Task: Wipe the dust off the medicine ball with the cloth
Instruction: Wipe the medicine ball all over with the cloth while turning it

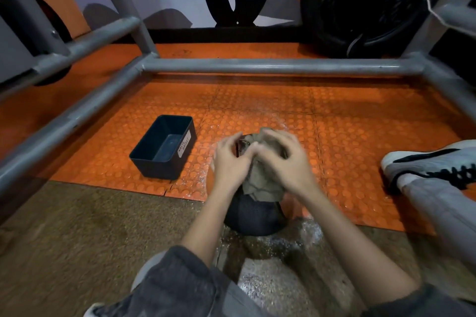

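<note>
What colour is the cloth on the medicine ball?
The cloth is dull brownish tan, over the black medicine ball; head view shows it best.

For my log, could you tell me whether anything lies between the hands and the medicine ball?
Only the cloth, draped over the top of the medicine ball under the right hand. The left hand sits at the cloth's left edge. The black bin stands apart.

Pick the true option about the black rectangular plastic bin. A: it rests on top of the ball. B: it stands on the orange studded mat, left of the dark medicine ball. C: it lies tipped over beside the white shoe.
B: the black rectangular plastic bin stands upright on the orange studded mat, left of the dark medicine ball.
</note>
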`<state>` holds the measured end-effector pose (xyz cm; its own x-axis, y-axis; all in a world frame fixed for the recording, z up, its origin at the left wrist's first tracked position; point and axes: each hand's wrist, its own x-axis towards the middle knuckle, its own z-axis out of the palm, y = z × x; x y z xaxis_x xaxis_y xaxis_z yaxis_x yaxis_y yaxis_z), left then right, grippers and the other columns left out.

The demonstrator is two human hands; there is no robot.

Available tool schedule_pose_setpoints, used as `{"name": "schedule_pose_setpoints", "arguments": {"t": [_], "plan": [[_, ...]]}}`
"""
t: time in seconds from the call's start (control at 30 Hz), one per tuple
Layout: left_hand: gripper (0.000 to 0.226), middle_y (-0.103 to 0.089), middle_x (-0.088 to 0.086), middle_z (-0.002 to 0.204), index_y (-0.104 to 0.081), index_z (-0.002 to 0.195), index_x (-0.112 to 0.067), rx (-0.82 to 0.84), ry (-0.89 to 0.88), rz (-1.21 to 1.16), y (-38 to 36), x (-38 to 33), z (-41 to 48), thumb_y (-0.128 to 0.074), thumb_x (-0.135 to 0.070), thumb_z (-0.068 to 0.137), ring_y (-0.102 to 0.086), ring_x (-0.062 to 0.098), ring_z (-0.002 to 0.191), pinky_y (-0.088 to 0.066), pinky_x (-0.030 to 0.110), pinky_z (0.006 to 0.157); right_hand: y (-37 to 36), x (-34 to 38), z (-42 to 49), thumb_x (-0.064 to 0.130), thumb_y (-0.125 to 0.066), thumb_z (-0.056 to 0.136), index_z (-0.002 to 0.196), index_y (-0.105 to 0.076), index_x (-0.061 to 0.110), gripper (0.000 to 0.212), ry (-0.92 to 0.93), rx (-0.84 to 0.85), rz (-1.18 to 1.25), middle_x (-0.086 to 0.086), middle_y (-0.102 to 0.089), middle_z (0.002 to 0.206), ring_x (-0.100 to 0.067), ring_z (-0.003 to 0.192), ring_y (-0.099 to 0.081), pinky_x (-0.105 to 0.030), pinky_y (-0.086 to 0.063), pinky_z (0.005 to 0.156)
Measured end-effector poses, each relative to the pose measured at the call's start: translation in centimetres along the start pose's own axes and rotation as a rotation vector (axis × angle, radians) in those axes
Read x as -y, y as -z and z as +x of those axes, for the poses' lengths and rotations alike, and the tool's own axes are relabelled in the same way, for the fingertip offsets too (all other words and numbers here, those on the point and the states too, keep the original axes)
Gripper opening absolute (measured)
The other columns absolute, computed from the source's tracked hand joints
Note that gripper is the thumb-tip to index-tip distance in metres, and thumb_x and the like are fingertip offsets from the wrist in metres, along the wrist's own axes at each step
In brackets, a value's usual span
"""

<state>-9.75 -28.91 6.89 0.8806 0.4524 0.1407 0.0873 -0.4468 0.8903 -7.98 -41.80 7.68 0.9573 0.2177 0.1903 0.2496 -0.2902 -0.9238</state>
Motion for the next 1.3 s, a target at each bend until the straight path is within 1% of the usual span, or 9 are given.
{"name": "schedule_pose_setpoints", "arguments": {"t": [0.13, 0.3, 0.43, 0.5, 0.6, 0.77, 0.97, 1.03, 1.3], "plan": [[0.044, -0.065, -0.001, 0.108, -0.068, 0.103, -0.018, -0.118, 0.206, -0.251, -0.2, -0.2, 0.1, -0.028, -0.037, 0.102, -0.057, 0.015, 0.107, -0.040, 0.025, 0.087, -1.2, -0.4, -1.0, 0.060, -0.061, 0.079, 0.127, -0.047, 0.030, 0.059, 0.049, 0.043, -0.467, 0.006, -0.024, 0.151, -0.016, 0.140, -0.020, -0.049, -0.017, 0.115], [0.048, -0.040, -0.006, 0.147, -0.044, 0.139, -0.023, -0.047, 0.110, 0.271, -1.1, 0.1, -0.7, -0.019, -0.041, 0.102, -0.027, 0.013, 0.139, -0.002, 0.035, 0.116, 0.3, -2.5, -1.9, 0.020, -0.061, 0.077, 0.102, -0.056, 0.022, 0.026, 0.131, -0.144, -0.158, 0.009, -0.050, 0.112, -0.015, 0.110, -0.048, -0.029, -0.039, 0.092], [0.035, -0.046, -0.014, 0.139, -0.050, 0.130, -0.031, -0.090, 0.044, 0.256, -0.9, 0.9, -1.3, -0.036, -0.041, 0.099, -0.035, 0.009, 0.132, -0.008, 0.035, 0.117, 2.5, -6.3, -1.5, 0.012, -0.048, 0.091, 0.127, -0.057, 0.020, 0.038, -0.150, -0.224, 0.026, 0.005, -0.054, 0.108, -0.010, 0.080, -0.052, -0.004, -0.038, 0.063], [0.033, -0.049, -0.014, 0.135, -0.052, 0.127, -0.031, -0.128, 0.033, 0.222, -1.0, 1.2, -2.2, -0.040, -0.039, 0.098, -0.039, 0.009, 0.128, -0.016, 0.037, 0.114, 2.8, -8.3, -1.2, 0.010, -0.042, 0.096, 0.138, -0.048, 0.022, 0.045, -0.345, -0.211, 0.154, 0.001, -0.058, 0.115, -0.007, 0.065, -0.044, -0.012, -0.037, 0.052], [0.032, -0.050, -0.014, 0.132, -0.052, 0.126, -0.031, -0.161, 0.016, 0.223, -1.1, 1.1, -2.9, -0.042, -0.038, 0.097, -0.041, 0.010, 0.125, -0.024, 0.039, 0.111, 1.7, -8.2, -1.6, 0.014, -0.045, 0.094, 0.130, -0.058, 0.020, 0.039, -0.316, -0.332, 0.165, 0.002, -0.056, 0.120, -0.013, 0.083, -0.052, -0.021, -0.041, 0.069], [0.033, -0.051, -0.013, 0.132, -0.052, 0.127, -0.029, -0.146, 0.004, 0.246, -1.4, 1.0, -2.4, -0.042, -0.037, 0.097, -0.042, 0.011, 0.124, -0.027, 0.030, 0.104, -1.4, -3.8, -3.5, 0.032, -0.052, 0.087, 0.109, -0.070, 0.022, 0.030, 0.284, -0.363, -0.222, 0.012, -0.057, 0.108, -0.010, 0.107, -0.040, -0.014, -0.029, 0.090], [0.034, -0.051, -0.014, 0.132, -0.053, 0.128, -0.028, -0.166, -0.041, 0.248, -1.0, 1.8, -3.1, -0.043, -0.038, 0.097, -0.041, 0.009, 0.123, -0.030, 0.031, 0.104, 2.1, -7.2, -0.3, 0.012, -0.046, 0.098, 0.130, -0.057, 0.015, 0.034, -0.229, -0.253, 0.132, -0.001, -0.054, 0.109, -0.013, 0.087, -0.053, -0.002, -0.038, 0.068], [0.034, -0.051, -0.013, 0.131, -0.053, 0.127, -0.028, -0.174, -0.050, 0.271, -1.2, 1.5, -3.4, -0.043, -0.038, 0.097, -0.041, 0.009, 0.123, -0.032, 0.032, 0.104, 2.1, -7.7, -0.3, 0.011, -0.045, 0.098, 0.132, -0.056, 0.013, 0.035, -0.286, -0.281, 0.121, -0.005, -0.056, 0.119, -0.020, 0.106, -0.056, -0.014, -0.040, 0.091], [0.046, -0.054, -0.011, 0.128, -0.054, 0.128, -0.024, -0.169, -0.132, 0.241, -1.1, 2.2, -3.6, -0.036, -0.045, 0.091, -0.043, 0.007, 0.120, -0.031, 0.026, 0.102, -1.0, -3.2, -2.5, 0.030, -0.045, 0.087, 0.119, -0.065, 0.027, 0.038, 0.295, -0.245, -0.299, 0.020, -0.053, 0.106, -0.008, 0.101, -0.037, -0.017, -0.028, 0.084]]}}
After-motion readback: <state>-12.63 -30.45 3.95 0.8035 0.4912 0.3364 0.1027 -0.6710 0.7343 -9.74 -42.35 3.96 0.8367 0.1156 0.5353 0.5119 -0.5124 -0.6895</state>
